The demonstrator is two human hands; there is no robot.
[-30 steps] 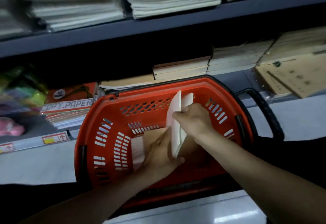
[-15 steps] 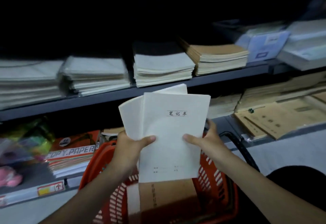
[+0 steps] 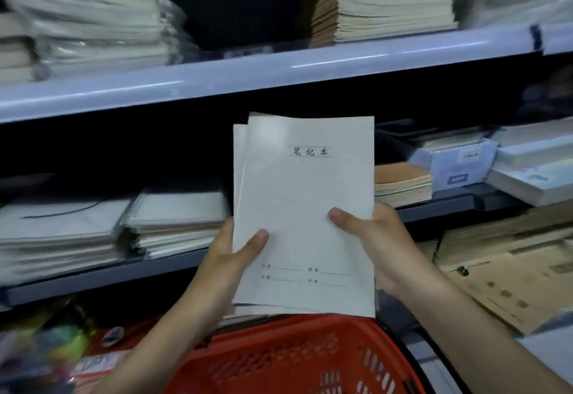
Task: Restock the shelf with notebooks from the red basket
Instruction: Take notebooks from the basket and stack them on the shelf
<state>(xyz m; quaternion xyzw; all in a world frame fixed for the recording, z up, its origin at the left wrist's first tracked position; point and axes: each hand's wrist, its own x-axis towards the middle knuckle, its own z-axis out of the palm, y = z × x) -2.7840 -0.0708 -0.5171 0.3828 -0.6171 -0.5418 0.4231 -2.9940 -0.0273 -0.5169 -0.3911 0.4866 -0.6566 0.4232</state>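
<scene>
Tally, stationery shelf
Two hands: left hand (image 3: 228,255), right hand (image 3: 384,245). At least two white notebooks (image 3: 304,207); one red basket (image 3: 294,355); upper shelf board (image 3: 279,68), lower shelf board (image 3: 93,276).

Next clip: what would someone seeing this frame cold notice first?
The small stack of white notebooks at centre, held upright, with the left-hand grip and right-hand grip pinching its lower sides, thumbs on the cover. Just below it sits the red basket. Pale notebook stacks lie on the middle shelf at left.
</scene>
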